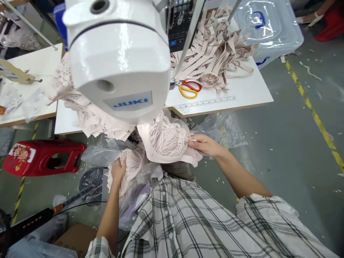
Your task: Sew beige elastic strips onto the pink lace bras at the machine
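Observation:
Between my body and the white sewing machine (pixel 120 71), a pale pink lace bra (pixel 169 139) hangs over the table's front edge. My right hand (pixel 202 144) pinches its right side, thumb on top. Lower left, my left hand (pixel 118 170) closes round the edge of another pale pink lace bra piece (pixel 133 161), which lies over clear plastic by my lap. The machine's head hides its needle area and the far part of the first bra. More pale pink bra pieces (pixel 99 116) are heaped left of the machine head.
Beige fabric strips (pixel 215 53) pile up on the table's right side, near red-and-yellow-handled scissors (pixel 189 89) and a ruler marking (pixel 204 103). A clear plastic bin (pixel 271 28) stands behind them. At left are a red stool (pixel 45 157) and a neighbouring table (pixel 40 64).

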Motion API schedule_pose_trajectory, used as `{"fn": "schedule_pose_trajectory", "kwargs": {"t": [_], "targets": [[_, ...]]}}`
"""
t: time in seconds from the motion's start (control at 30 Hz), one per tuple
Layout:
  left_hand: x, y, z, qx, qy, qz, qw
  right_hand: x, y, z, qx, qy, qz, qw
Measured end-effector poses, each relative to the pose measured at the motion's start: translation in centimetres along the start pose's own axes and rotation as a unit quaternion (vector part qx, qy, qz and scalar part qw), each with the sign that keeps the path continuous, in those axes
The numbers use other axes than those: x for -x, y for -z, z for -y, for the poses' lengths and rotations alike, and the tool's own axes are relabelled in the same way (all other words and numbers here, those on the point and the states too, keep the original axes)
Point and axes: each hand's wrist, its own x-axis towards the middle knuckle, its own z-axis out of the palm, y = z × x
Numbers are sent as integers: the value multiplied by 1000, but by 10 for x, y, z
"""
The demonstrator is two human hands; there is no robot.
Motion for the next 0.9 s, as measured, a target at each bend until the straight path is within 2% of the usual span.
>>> {"fn": "schedule_pose_trajectory", "kwargs": {"t": [0.07,0.13,0.2,0.27,0.33,0.4,0.5,0.63,0.7,0.77,0.8,0.83,0.87,0.9], "targets": [[4,-17,-17,-42,20,10,999,2,-1,12,55,23,42,997],[9,-32,-34,-71,26,17,997,3,-8,26,104,37,130,985],[15,-47,-46,-88,23,17,996,0,-24,40,137,41,236,961],[21,-58,-55,-96,22,6,995,-5,-46,49,166,36,312,935],[23,-64,-60,-97,19,-7,995,-11,-71,54,199,27,343,918],[20,-62,-62,-92,12,-15,996,-16,-92,54,231,28,349,908],[10,-45,-61,-75,-9,-14,997,-19,-109,53,264,37,339,902],[6,-1,-60,-39,-66,-5,997,-13,-110,57,290,17,311,905],[20,25,-68,-19,-112,-22,993,-10,-108,60,293,13,297,909],[44,49,-82,15,-189,-37,981,-8,-108,61,293,24,291,911],[59,60,-92,38,-252,-29,967,-8,-109,62,299,31,287,910],[72,70,-103,88,-361,4,929,-8,-109,62,313,35,281,907],[84,80,-114,117,-456,69,879,-8,-110,64,334,35,273,902],[93,88,-126,132,-506,125,843,-7,-110,66,358,32,262,896]]}}
